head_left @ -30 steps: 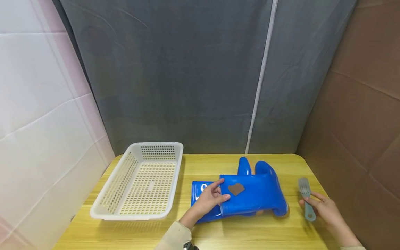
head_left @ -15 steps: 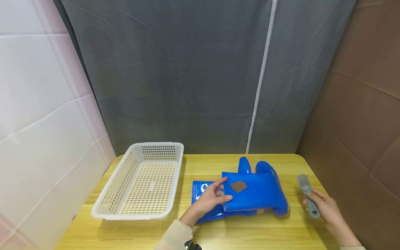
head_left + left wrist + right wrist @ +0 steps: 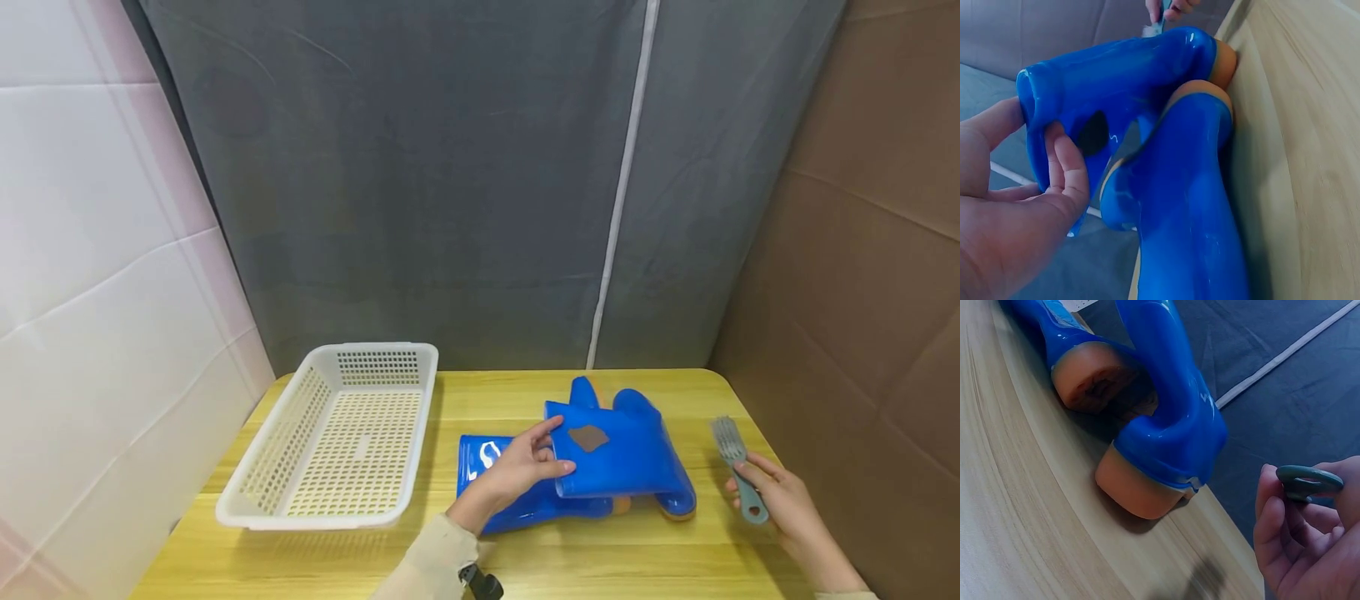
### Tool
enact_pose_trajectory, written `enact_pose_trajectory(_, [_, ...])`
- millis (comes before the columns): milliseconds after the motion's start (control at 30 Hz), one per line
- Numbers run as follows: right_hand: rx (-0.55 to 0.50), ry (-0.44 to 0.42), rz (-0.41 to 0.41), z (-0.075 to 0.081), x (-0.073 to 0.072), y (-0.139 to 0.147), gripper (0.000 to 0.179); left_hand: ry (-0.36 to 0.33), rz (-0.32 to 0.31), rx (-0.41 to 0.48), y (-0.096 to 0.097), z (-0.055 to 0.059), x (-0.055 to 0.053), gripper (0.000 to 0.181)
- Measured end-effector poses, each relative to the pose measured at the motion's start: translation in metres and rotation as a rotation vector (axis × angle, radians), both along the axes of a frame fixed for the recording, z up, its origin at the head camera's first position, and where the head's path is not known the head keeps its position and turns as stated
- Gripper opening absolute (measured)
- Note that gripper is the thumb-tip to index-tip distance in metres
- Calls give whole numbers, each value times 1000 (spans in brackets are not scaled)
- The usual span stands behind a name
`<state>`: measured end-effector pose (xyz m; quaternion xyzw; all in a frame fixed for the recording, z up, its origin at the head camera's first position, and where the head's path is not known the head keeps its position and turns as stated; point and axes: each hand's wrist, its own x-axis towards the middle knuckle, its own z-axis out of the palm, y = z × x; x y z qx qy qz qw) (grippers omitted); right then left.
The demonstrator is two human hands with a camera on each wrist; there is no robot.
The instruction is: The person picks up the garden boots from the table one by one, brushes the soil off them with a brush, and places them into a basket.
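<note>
Two blue rain boots with orange soles lie on the table. The upper boot rests across the lower boot and has a brown patch on its shaft. My left hand pinches the opening of the upper boot's shaft, fingers inside the rim in the left wrist view, and that end is tilted up. At the right, my right hand holds a small grey-green brush by its handle, pale bristles pointing away from me. The handle's holed end shows in the right wrist view.
A white perforated plastic basket stands on the left of the wooden table. Grey cloth hangs behind the table, with a white sheet on the left and a brown one on the right.
My left hand has raised the shaft end of the upper boot and shifted it right, uncovering more of the lower boot. The brush has turned slightly in my right hand.
</note>
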<state>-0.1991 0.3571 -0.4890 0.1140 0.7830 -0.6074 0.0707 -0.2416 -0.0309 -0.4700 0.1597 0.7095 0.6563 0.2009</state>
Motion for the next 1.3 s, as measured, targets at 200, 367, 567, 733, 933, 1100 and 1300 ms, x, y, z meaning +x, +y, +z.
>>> enact_pose_trajectory(200, [-19,-1,-5,-2,-1,0,79,-8,32,-40,9,5,2,72])
enact_pose_trajectory(367, [-19,-8,-2,-4,-2,1,80,-15,77,-98,14,11,3,73])
enact_pose_trajectory(567, [-31,-8,8,-5,-2,1,77,-21,34,-196,15,15,1,76])
enact_pose_trajectory(733, [-41,-13,9,-7,-2,0,78,-65,-28,-210,15,16,-2,78])
enact_pose_trajectory(933, [-38,-24,7,-9,-1,0,79,-98,-39,-154,17,15,-4,77])
enact_pose_trajectory(1100, [-55,-21,8,-9,-1,0,78,-136,-41,-23,20,11,-4,79])
enact_pose_trajectory(1300, [-64,-11,-2,-6,-1,-2,77,-178,-96,196,26,6,-2,79])
